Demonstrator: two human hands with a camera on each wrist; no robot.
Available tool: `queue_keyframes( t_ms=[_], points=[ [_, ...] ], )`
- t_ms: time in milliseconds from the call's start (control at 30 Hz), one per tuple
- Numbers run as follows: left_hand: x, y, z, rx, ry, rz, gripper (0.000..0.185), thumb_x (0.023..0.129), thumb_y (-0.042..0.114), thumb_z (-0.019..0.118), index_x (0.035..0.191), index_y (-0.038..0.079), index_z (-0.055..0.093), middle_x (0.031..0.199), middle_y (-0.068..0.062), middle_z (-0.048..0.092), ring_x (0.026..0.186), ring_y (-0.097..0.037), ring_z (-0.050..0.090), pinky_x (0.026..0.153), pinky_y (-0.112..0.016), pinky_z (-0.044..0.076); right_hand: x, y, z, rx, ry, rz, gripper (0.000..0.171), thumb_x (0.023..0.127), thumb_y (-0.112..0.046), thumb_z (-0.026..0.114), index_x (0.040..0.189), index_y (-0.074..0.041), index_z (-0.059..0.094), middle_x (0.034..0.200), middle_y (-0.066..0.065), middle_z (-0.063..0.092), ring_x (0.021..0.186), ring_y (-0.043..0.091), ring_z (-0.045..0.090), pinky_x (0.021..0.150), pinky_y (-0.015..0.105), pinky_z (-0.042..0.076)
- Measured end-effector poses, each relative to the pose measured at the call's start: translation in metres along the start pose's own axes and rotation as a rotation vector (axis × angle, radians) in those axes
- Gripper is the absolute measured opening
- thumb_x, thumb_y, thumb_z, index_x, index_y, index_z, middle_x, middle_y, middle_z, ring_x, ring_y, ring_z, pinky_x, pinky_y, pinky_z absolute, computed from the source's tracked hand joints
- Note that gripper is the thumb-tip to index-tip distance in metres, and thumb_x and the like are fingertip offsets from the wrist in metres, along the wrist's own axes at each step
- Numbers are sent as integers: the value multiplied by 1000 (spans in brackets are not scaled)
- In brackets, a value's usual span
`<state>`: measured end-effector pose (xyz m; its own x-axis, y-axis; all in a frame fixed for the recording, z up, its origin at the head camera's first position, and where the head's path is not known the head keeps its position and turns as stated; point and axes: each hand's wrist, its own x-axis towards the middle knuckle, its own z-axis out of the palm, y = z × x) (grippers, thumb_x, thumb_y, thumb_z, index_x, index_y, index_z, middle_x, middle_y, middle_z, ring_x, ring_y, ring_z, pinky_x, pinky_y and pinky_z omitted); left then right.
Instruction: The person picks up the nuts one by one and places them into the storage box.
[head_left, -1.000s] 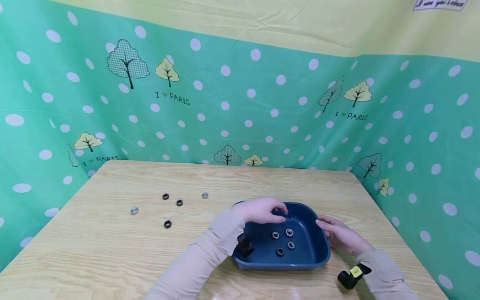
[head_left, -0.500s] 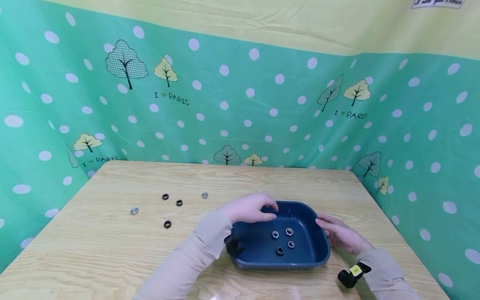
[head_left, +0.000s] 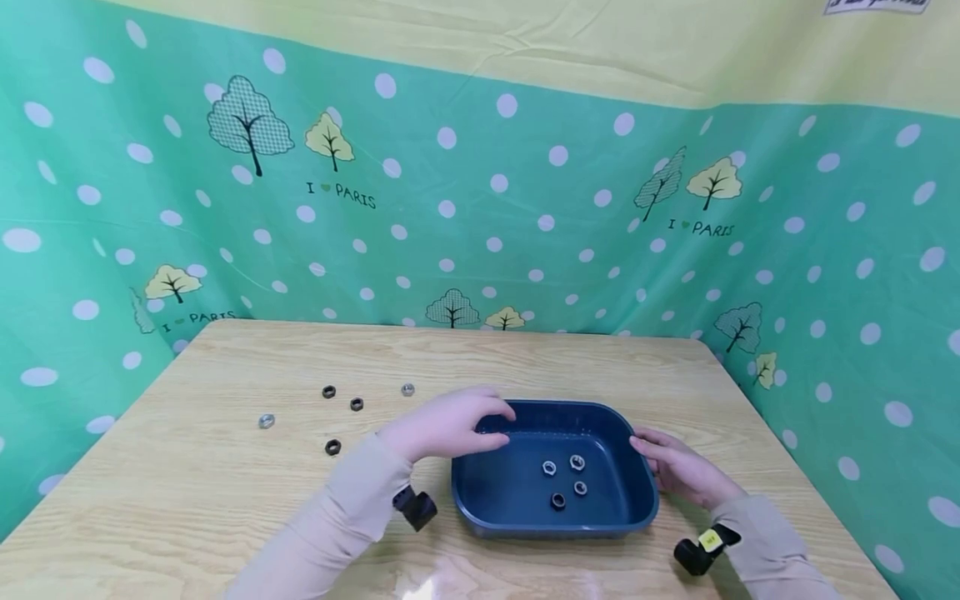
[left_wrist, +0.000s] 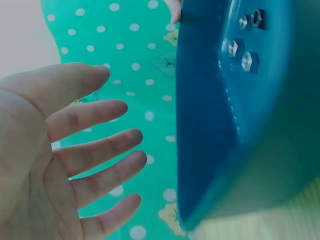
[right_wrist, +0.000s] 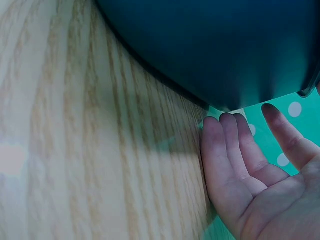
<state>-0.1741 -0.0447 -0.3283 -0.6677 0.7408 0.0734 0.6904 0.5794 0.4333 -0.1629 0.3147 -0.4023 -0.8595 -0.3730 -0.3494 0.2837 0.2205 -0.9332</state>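
Observation:
A dark blue plastic tub (head_left: 517,529) stands on the table with several hex nuts in it, among them a silver nut (head_left: 577,462) and a black nut (head_left: 557,501). My left hand (head_left: 453,423) hovers over the tub's left rim, fingers spread and nothing between them; the left wrist view shows its bare palm (left_wrist: 30,145). At the right rim, my right hand (head_left: 682,471) holds the tub, thumb on the edge and fingers (right_wrist: 215,145) along the outer wall.
Left of the tub, loose nuts lie scattered on the wooden table (head_left: 187,500): a silver nut (head_left: 266,421), a black nut (head_left: 333,447) and several others, with one silver nut (head_left: 407,389) nearer the tub. A green dotted cloth (head_left: 450,208) hangs behind.
My left hand has moved left, from above the tub's inside to its left rim, fingers parted throughout. My right hand stays at the right rim; the nuts have not moved.

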Motion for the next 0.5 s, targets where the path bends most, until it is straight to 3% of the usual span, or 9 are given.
queue_keyframes(
  t_ms=[333, 500],
  points=[
    [-36, -17, 1, -20, 108, -115, 46, 88, 29, 65, 127, 7, 56, 127, -9, 58, 118, -24, 55, 100, -41, 44, 0, 0, -1, -3, 1, 4, 73, 101, -35, 42, 143, 13, 7, 111, -5, 65, 97, 8, 64, 88, 39, 51],
    [-52, -22, 2, -18, 146, -124, 50, 86, 33, 67, 128, 8, 55, 127, -7, 58, 119, -23, 55, 100, -41, 44, 0, 0, 0, -14, 10, 4, 73, 101, -35, 42, 143, 13, 7, 111, -4, 65, 97, 8, 64, 88, 40, 51]
  ],
)
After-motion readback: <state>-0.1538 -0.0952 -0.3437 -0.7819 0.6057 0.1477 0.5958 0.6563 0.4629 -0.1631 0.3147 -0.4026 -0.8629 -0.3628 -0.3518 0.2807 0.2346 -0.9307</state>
